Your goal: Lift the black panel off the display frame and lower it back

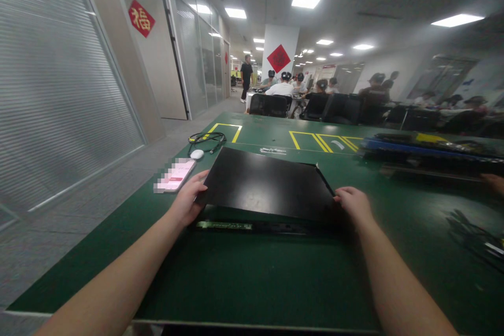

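A thin black display panel is held slightly tilted above the green table, between my two hands. My left hand is closed on its left edge, thumb on top. At the right edge, my right hand pinches the panel near its corner. Along the near side, under the panel, runs a narrow strip with a green circuit board; whether it is joined to the panel is hard to tell. A phone with a lit, partly blurred screen lies just left of my left hand.
Behind the phone are a white round object and a coiled black cable. Yellow tape marks the far side of the table. Stacked panels, dark cables and another person's hand are at right.
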A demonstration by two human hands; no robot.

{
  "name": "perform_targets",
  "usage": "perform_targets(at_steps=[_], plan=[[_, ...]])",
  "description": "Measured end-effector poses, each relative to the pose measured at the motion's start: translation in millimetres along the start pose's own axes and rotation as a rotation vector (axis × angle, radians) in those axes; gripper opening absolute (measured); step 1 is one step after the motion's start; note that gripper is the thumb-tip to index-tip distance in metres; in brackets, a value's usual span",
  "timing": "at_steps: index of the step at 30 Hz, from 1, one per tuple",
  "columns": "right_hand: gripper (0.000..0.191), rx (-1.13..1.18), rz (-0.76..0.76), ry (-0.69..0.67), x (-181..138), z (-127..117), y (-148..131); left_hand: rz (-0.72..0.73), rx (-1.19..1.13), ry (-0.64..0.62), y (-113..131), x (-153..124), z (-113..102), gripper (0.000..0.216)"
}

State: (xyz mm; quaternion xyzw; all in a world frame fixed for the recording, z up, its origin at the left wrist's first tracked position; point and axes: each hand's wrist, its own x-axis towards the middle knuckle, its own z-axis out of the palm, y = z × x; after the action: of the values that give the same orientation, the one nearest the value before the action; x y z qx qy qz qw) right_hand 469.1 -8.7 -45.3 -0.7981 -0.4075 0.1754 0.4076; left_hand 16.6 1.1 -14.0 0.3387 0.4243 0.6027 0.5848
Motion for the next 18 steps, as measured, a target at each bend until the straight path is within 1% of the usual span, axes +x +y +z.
perform_targets(at_steps=[4,8,12,18], plan=[[0.027,-0.061,-0.002,-0.009,0.8,-0.5,0.3,-0.021,-0.011,0.012,-2.4,0.8,2.2,0.059],[0.025,-0.137,-0.011,-0.020,0.7,-1.3,0.0,-0.028,-0.018,0.023,-3.6,0.6,2.6,0.056],[0.023,-0.210,-0.062,-0.032,-0.5,-2.0,-2.2,-0.044,-0.020,0.031,-3.6,0.3,3.1,0.055],[0.026,-0.321,-0.115,-0.030,-4.7,-3.8,-7.4,-0.044,0.006,0.034,-2.4,-0.7,4.9,0.056]])
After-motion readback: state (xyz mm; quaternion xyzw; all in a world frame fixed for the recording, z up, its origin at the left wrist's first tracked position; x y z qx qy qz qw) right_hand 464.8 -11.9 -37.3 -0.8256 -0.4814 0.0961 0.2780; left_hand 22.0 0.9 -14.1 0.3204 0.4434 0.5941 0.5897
